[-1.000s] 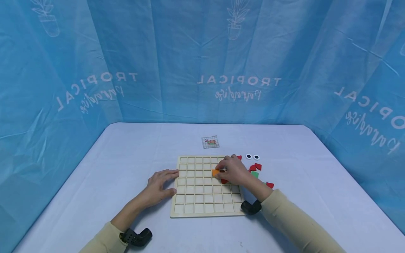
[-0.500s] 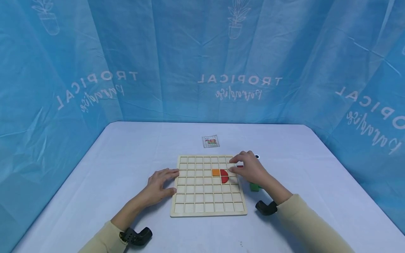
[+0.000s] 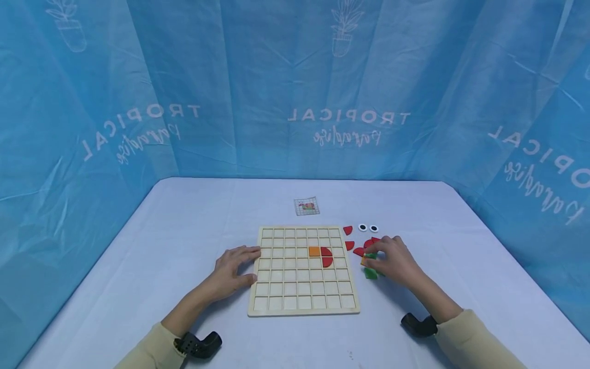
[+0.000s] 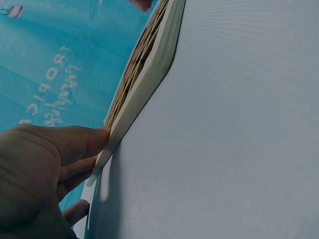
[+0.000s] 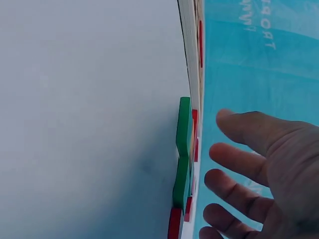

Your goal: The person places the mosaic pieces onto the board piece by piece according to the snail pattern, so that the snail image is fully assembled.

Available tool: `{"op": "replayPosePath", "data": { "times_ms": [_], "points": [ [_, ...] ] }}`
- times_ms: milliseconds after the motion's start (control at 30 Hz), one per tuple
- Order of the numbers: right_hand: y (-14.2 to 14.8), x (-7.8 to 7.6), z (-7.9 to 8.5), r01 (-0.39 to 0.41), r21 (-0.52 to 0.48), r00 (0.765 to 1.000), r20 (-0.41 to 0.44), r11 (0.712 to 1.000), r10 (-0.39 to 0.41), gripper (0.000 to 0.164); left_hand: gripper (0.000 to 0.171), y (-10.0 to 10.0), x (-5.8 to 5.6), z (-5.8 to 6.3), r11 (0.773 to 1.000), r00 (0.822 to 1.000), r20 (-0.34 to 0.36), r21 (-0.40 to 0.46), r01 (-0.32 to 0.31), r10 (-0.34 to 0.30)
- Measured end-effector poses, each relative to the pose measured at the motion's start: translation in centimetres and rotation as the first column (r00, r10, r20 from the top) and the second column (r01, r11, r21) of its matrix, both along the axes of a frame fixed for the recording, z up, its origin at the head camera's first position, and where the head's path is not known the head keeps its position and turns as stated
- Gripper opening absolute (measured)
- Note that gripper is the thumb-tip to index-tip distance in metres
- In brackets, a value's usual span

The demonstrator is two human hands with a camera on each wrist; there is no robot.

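Observation:
A pale wooden grid board (image 3: 289, 290) lies flat on the table. My left hand (image 3: 232, 271) rests against its left edge, fingers spread; in the left wrist view the thumb (image 4: 87, 139) touches the board's rim. On the board sit an orange square tile (image 3: 314, 251) and two red quarter-circle tiles (image 3: 326, 252) stacked to its right. My right hand (image 3: 394, 262) is over the loose tiles right of the board, beside a partly hidden orange tile (image 3: 363, 261) and green tiles (image 3: 371, 274). In the right wrist view, its fingers (image 5: 237, 194) are apart with nothing between them.
Several loose red tiles (image 3: 348, 230) lie along the board's right side. Two round eye tiles (image 3: 368, 228) are behind them. A small picture card (image 3: 307, 206) with a grid lies beyond the board. A blue printed cloth (image 3: 258, 92) hangs around the white table (image 3: 221, 210).
My right hand has left the orange square and red quarter-circle tiles on the board and moved right to the loose tiles. My left hand has stayed at the board's edge.

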State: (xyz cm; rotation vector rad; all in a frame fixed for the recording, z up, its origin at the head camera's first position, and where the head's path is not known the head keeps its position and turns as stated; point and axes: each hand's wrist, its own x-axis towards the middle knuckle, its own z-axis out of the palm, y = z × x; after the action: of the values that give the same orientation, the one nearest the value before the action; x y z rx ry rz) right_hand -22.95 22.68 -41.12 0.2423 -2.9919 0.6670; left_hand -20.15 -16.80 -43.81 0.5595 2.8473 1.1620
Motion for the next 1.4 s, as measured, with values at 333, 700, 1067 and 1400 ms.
{"op": "replayPosePath", "data": {
  "times_ms": [333, 700, 1067, 1400],
  "points": [
    [0.4, 0.6, -0.7, -0.029, 0.056, 1.0, -0.003, 0.998, 0.029, 0.029, 0.055, 0.1, 0.1, 0.1, 1.0, 1.0, -0.019, 0.025, 0.01, -0.01],
    [0.0, 2.2, -0.7, -0.091, 0.081, 0.995, -0.025, 0.993, 0.093, 0.027, 0.054, 0.0, 0.2, 0.4, 1.0, 1.0, -0.003, 0.014, 0.007, -0.007],
    [0.1, 1.3, -1.0, -0.063, 0.07, 0.995, -0.075, 0.996, 0.068, 0.036, 0.055, 0.0, 0.1, 0.5, 1.0, 1.0, 0.023, 0.017, 0.0, 0.0],
    [0.5, 1.3, -1.6, -0.054, 0.086, 0.996, -0.06, 0.995, 0.059, 0.031, 0.055, -0.1, 0.1, 0.2, 1.0, 1.0, 0.011, 0.019, 0.016, -0.016]
  ]
}}
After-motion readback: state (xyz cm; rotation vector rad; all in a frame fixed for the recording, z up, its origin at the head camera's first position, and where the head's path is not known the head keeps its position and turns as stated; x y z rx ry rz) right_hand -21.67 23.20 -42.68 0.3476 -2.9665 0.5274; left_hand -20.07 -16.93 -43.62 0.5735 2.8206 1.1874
